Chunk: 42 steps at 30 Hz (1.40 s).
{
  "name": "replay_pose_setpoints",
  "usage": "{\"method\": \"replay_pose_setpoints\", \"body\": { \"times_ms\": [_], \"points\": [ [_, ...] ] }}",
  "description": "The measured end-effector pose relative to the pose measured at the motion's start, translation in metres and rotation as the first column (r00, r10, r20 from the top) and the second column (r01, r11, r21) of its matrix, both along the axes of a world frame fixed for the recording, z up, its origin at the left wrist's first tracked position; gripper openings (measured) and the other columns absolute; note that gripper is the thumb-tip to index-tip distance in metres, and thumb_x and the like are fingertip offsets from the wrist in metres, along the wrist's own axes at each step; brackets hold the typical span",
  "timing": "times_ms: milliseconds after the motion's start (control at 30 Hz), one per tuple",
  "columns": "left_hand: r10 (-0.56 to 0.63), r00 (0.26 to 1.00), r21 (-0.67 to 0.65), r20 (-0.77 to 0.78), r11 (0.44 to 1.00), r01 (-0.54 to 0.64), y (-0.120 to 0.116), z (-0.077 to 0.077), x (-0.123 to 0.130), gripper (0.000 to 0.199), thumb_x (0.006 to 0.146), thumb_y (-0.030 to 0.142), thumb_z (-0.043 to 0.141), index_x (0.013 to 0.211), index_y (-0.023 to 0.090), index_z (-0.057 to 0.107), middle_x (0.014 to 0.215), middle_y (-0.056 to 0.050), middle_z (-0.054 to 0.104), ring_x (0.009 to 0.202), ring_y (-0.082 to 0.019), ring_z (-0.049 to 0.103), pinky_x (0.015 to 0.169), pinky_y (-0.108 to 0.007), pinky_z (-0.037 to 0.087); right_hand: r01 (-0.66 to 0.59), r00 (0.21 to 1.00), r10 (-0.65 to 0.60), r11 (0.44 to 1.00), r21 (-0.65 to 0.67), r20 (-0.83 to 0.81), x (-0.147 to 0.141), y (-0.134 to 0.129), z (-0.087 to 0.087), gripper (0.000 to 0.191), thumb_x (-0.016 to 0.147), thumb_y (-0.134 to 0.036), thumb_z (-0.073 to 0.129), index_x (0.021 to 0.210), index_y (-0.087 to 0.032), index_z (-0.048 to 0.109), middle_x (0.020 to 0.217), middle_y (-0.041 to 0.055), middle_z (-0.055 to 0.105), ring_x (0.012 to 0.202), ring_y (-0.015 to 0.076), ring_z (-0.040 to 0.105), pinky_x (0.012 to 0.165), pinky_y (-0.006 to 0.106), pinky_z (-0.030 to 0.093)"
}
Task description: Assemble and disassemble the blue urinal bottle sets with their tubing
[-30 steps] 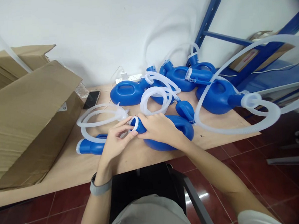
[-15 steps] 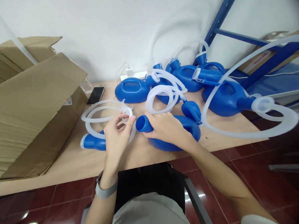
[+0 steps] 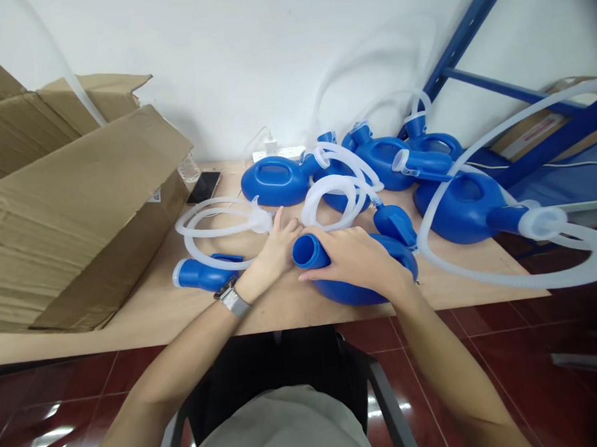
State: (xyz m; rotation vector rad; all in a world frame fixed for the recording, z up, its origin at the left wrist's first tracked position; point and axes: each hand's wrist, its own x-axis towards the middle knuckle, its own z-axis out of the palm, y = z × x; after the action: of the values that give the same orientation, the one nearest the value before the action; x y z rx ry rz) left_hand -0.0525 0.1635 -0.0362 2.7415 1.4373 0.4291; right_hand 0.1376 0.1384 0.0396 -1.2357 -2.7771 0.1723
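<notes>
Lying on its side near the table's front edge is a blue plastic bottle (image 3: 357, 291) with a side handle. My right hand (image 3: 353, 257) wraps round its neck, whose uncapped round mouth faces up toward me. Just left of that mouth, my left hand (image 3: 281, 243) is empty, fingers apart, some of them partly hidden beside the neck. A coiled translucent hose (image 3: 199, 230) with a white cap (image 3: 261, 221) rests on the table behind my left wrist. A blue funnel-like piece with a clear rim (image 3: 201, 274) lies left of my left forearm, which covers part of it.
Several blue bottles with hoses stand at the back, including one by the wall (image 3: 274, 183) and one at right (image 3: 460, 205). Another hose coil (image 3: 322, 199) lies mid-table. A cardboard box (image 3: 81, 195), phone (image 3: 204, 188), power strip (image 3: 289, 152) and blue shelf frame (image 3: 461, 38) surround the work area.
My left hand has let go of the hose's white cap, now lying on the table, and moved right to the bottle's neck. My right hand keeps its hold; the view has shifted slightly.
</notes>
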Motion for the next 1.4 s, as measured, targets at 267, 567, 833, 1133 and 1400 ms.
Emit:
{"method": "replay_pose_setpoints", "body": {
  "times_ms": [267,567,833,1133,1400],
  "points": [
    [0.048,0.982,0.207,0.184,0.974,-0.086,-0.088,0.032,-0.078,0.026,0.105,0.029,0.062,0.13,0.028,0.07,0.14,-0.011,0.072,0.136,-0.033,0.064,0.126,-0.061,0.043,-0.079,0.966,0.137,0.964,0.255,-0.218,0.003,0.001,-0.011,0.065,0.1,-0.06,0.07,0.147,-0.016,0.063,0.144,0.0198,0.072,0.137,0.0394,0.065,0.105,0.052,0.055],
    [0.667,0.587,-0.291,0.458,0.737,-0.61,-0.159,-0.031,-0.179,0.072,0.094,0.069,0.069,0.15,0.026,0.053,0.149,-0.018,0.063,0.138,-0.042,0.062,0.12,-0.061,0.05,-0.099,0.912,0.101,0.995,0.024,-0.398,-0.096,-0.091,-0.079,0.026,0.11,-0.036,0.056,0.11,-0.023,0.079,0.102,0.0073,0.081,0.096,0.0219,0.075,0.081,0.033,0.058],
    [0.634,0.517,-0.464,0.575,0.773,-0.432,-0.152,-0.041,-0.171,0.051,0.092,0.064,0.073,0.12,0.028,0.051,0.128,-0.01,0.072,0.12,-0.032,0.072,0.103,-0.05,0.061,0.225,0.931,-0.193,0.972,0.071,-0.31,-0.099,-0.074,-0.114,0.051,0.11,-0.043,0.058,0.151,-0.014,0.062,0.136,0.022,0.068,0.124,0.0351,0.061,0.105,0.05,0.055],
    [0.635,0.496,-0.363,0.592,0.76,-0.539,-0.135,-0.042,-0.165,0.05,0.1,0.064,0.058,0.134,0.028,0.059,0.134,-0.01,0.069,0.126,-0.033,0.065,0.114,-0.052,0.05,-0.057,0.98,0.072,0.995,0.084,-0.183,-0.086,-0.042,-0.104,0.045,0.116,-0.045,0.044,0.14,-0.015,0.067,0.134,0.0151,0.075,0.134,0.0309,0.056,0.116,0.051,0.044],
    [0.642,0.271,-0.326,0.718,0.653,-0.683,-0.147,-0.027,-0.144,0.034,0.107,0.049,0.042,0.111,0.026,0.066,0.109,-0.003,0.071,0.108,-0.028,0.067,0.099,-0.045,0.05,-0.275,0.882,0.371,0.905,0.324,-0.29,-0.089,-0.044,-0.121,0.037,0.112,-0.036,0.057,0.141,-0.015,0.069,0.127,0.0129,0.079,0.126,0.0241,0.067,0.117,0.046,0.051]
  ]
}}
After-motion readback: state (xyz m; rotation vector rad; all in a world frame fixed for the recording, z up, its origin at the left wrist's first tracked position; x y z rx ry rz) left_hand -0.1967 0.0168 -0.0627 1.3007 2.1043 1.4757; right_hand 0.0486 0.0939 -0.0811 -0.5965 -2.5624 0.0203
